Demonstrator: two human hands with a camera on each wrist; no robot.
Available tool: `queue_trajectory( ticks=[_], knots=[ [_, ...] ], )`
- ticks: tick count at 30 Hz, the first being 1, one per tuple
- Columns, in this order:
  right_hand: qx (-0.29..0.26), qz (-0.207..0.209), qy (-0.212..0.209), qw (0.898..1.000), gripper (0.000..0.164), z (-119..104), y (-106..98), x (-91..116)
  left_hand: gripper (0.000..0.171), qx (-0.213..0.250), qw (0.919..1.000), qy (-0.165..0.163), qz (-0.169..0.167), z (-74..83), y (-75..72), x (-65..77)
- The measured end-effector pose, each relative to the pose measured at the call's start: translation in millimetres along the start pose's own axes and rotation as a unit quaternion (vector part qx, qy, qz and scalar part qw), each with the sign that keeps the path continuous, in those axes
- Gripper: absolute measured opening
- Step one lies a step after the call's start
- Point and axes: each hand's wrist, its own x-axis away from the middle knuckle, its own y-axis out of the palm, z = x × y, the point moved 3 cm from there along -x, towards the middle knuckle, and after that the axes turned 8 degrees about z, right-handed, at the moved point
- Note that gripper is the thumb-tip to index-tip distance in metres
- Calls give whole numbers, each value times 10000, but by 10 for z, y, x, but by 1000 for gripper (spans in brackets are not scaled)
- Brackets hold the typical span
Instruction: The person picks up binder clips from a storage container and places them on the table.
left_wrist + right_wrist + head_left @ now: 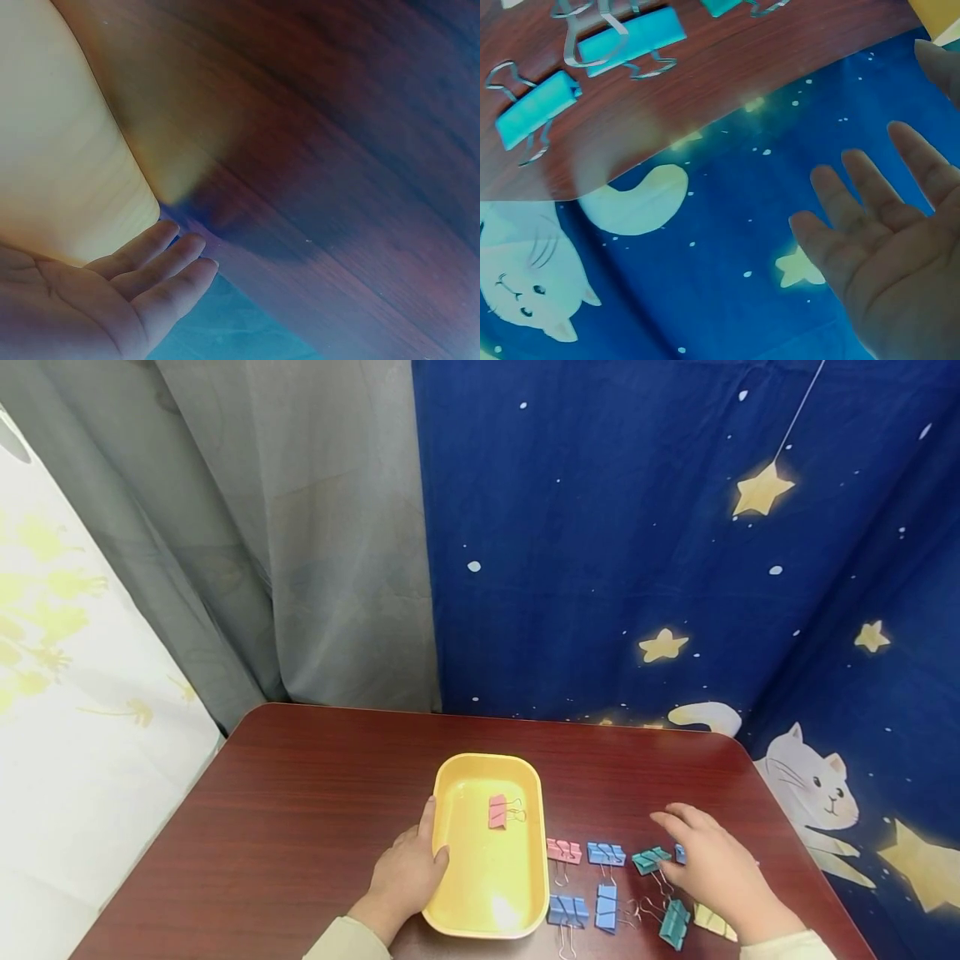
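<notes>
A yellow tray [489, 893] lies on the table with one pink binder clip [498, 812] inside. My left hand [408, 870] rests against the tray's left side, thumb at the rim. In the left wrist view its fingers [169, 289] are extended beside the outer wall. To the right, my right hand [712, 866] is over the loose binder clips, fingers spread and nothing held. Nearest its fingertips is a teal binder clip [651, 860]. A blue binder clip [680, 853] is partly hidden behind the hand, and a yellow binder clip [715, 922] shows below it.
Between the tray and right hand lie another pink clip [563, 852], several blue clips [567, 911] and a second teal clip [674, 924]. The dark red table [300, 827] ends at a blue starry curtain [585, 568] and a grey curtain [345, 568].
</notes>
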Motion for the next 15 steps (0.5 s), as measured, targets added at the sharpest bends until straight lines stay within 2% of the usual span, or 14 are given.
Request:
queue_trajectory(
  ticks=[5,15],
  knots=[
    [-37,292,-202,9994,68,-83,-6,-89,73,8,10000,7,6,5,0,4],
    [-189,397,-377,9983,78,-293,90,-247,73,-11,10000,-21,-23,7,-3,4]
  ],
)
